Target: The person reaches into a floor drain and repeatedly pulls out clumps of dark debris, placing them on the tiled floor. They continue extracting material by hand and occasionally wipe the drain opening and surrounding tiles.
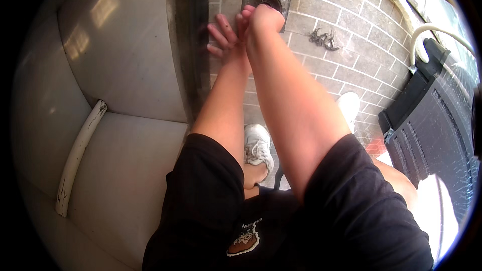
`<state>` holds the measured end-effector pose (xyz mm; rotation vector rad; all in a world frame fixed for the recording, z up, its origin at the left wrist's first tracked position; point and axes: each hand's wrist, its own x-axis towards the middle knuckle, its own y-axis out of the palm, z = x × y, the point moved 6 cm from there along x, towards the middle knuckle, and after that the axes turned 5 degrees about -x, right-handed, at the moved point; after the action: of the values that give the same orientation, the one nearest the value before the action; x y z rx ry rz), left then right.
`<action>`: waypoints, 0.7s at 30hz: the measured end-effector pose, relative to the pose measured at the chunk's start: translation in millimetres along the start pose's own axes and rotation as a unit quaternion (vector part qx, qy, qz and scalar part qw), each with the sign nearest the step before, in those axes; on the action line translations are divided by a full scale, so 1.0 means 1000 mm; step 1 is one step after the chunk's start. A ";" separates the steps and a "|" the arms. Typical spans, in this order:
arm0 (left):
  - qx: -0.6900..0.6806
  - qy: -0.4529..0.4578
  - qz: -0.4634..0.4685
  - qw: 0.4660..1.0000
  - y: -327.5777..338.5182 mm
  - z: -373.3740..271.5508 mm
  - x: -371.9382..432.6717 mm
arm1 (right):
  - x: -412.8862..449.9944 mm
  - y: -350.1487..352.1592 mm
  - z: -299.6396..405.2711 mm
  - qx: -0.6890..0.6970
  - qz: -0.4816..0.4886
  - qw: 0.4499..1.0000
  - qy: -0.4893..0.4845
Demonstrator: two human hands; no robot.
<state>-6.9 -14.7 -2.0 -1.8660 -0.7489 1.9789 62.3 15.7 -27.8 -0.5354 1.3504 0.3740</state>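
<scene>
A square floor drain [288, 4] with a dark round opening is set in grey tiles near the top of the view. My right hand [263, 19] is over the near side of its opening, its fingers bent; whether they grip something is hidden. Close against it on the left is my left hand [226, 37], fingers spread, with nothing seen in them. A small heap of dark, wet-looking debris [324, 40] lies on the tiles to the right of the drain.
Pale wall panels [124, 64] with a worn white pipe [81, 158] stand at left. A dark grey plastic container [425, 120] is at right, below a pale hose [399, 0]. My white shoe [258, 145] is on the tiled floor [342, 19].
</scene>
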 end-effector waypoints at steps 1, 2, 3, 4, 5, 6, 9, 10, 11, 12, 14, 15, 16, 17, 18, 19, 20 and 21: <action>0.002 -0.005 -0.009 1.000 0.001 0.002 0.001 | -0.002 0.000 0.000 0.002 0.001 1.000 -0.010; 0.003 -0.007 -0.008 1.000 0.003 0.004 0.000 | -0.004 0.001 -0.001 0.001 0.002 1.000 -0.008; 0.031 0.004 -0.016 0.999 0.003 0.001 0.000 | -0.001 -0.001 0.002 -0.005 -0.003 0.999 -0.032; 0.060 0.014 -0.025 0.998 0.004 -0.002 -0.001 | 0.000 -0.002 0.005 -0.011 -0.008 0.998 -0.057; 0.059 0.017 -0.025 0.998 0.004 -0.004 0.000 | 0.002 -0.004 0.006 -0.010 -0.010 0.998 -0.059; 0.045 0.013 -0.026 0.999 0.005 -0.003 0.001 | 0.003 -0.006 0.008 -0.032 -0.013 0.995 -0.093; 0.020 0.006 -0.041 0.999 0.005 0.000 0.004 | 0.001 -0.008 0.010 -0.070 -0.021 0.988 -0.138; 0.009 0.000 -0.054 0.999 0.005 0.003 0.005 | -0.003 -0.008 0.010 -0.087 -0.024 0.985 -0.148; 0.009 -0.002 -0.055 0.998 0.007 0.006 0.006 | -0.006 -0.008 0.010 -0.087 -0.022 0.985 -0.148; 0.004 0.002 -0.054 0.999 0.008 0.005 0.005 | -0.006 -0.009 0.012 -0.123 -0.020 0.979 -0.162; -0.001 0.006 -0.052 0.999 0.008 0.004 0.006 | -0.006 -0.011 0.015 -0.158 -0.019 0.972 -0.175; -0.005 0.005 -0.050 0.999 0.008 0.003 0.006 | -0.006 -0.011 0.018 -0.186 -0.019 0.963 -0.195; -0.010 0.005 -0.048 0.999 0.007 0.002 0.006 | -0.006 -0.011 0.020 -0.215 -0.018 0.953 -0.214; -0.010 0.006 -0.048 0.999 0.007 0.002 0.005 | -0.005 -0.012 0.020 -0.215 -0.019 0.953 -0.215; -0.001 0.002 -0.048 0.999 0.007 0.003 0.006 | -0.004 -0.011 0.020 -0.238 -0.023 0.943 -0.230; 0.008 -0.002 -0.047 0.999 0.007 0.003 0.007 | -0.004 -0.011 0.020 -0.261 -0.026 0.933 -0.246; 0.007 -0.002 -0.048 0.999 0.007 0.004 0.007 | -0.003 -0.011 0.020 -0.262 -0.026 0.933 -0.246; 0.007 -0.006 -0.035 0.999 0.007 0.004 0.006 | -0.001 -0.011 0.020 -0.271 -0.029 0.930 -0.245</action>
<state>-10.1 -17.6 -11.1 -1.7974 -0.7907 1.9487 84.4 17.4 -22.4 -0.8693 0.7343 0.7878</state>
